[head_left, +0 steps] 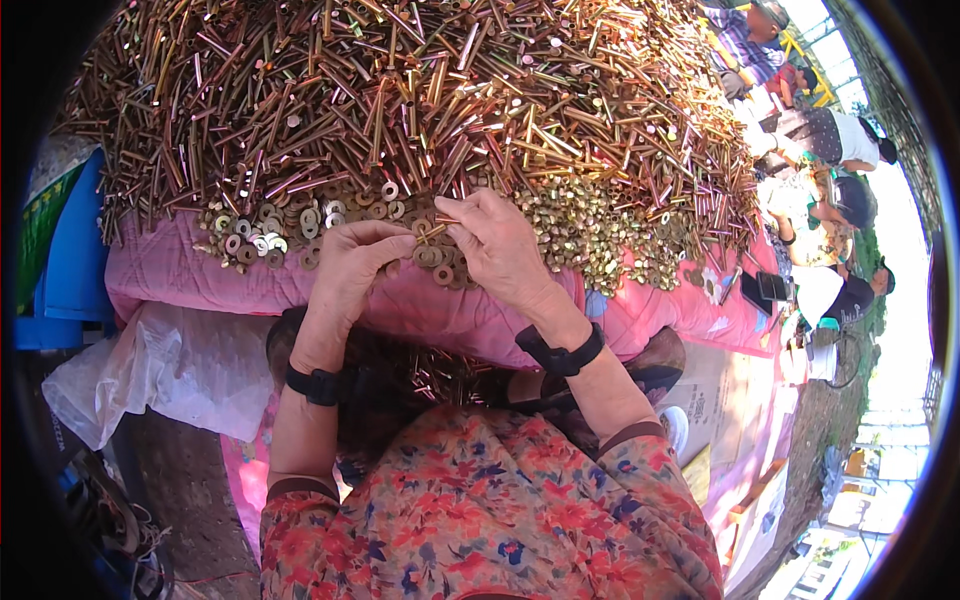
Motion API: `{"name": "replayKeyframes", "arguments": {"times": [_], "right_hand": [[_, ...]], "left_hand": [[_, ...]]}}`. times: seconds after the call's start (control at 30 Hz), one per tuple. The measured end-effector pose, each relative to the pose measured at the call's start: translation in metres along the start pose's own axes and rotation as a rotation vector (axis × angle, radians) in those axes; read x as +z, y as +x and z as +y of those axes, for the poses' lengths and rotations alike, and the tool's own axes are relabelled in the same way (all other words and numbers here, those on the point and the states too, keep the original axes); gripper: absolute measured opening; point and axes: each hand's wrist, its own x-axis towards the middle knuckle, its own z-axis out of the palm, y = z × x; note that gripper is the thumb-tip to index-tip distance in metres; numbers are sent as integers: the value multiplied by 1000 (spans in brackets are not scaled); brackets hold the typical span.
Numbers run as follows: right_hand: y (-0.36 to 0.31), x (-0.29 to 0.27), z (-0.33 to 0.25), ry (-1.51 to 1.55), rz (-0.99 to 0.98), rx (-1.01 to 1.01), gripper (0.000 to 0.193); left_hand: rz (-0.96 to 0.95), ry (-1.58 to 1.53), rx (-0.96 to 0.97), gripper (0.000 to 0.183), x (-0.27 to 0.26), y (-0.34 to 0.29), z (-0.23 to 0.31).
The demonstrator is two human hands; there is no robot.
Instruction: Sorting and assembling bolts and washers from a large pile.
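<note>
My two hands meet over the front edge of a pink quilted cloth (pixel 200 262). My right hand (pixel 498 248) is closed, with a thin copper-coloured bolt (pixel 448 221) pinched between thumb and forefinger. Close beside it on the left, my left hand (pixel 352 268) has its thumb and fingertips pressed together; a small brassy piece (pixel 430 237) shows at their tips, too small to name. Under and around the fingers lie flat round washers (pixel 310 217). Small gold nuts (pixel 585 225) are heaped to the right of my right hand.
A large pile of long metal bolts (pixel 400 90) rises behind the washers and nuts. Blue bins (pixel 75 245) and a clear plastic bag (pixel 175 365) are at the left. A dark phone (pixel 772 286) lies at the right end. Several people (pixel 830 135) sit along the right.
</note>
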Motion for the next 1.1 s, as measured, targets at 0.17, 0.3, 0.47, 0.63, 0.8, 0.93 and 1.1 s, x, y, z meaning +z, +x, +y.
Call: {"name": "replayKeyframes", "arguments": {"times": [0.17, 0.3, 0.47, 0.63, 0.8, 0.93, 1.1], "right_hand": [[2, -9, 1, 43, -7, 11, 24], [0, -15, -4, -62, -20, 25, 25], [-5, -16, -3, 50, -50, 37, 23], [-12, -21, 0, 232, -111, 105, 20], [-19, -8, -16, 253, -222, 60, 17], [-20, 4, -29, 417, -133, 249, 24], [-23, 22, -25, 1039, 91, 531, 20]], "left_hand": [[30, 9, 10, 10, 1, 0, -2], [38, -63, 6, 11, -1, 1, -4], [-24, 87, 94, 11, 2, -1, -2], [-96, 257, 187, 8, 1, -1, -3], [-82, 170, 125, 15, 9, 3, -19], [5, 234, 11, 17, 11, 6, -14], [-34, -46, -104, 17, 11, 1, -3]]}}
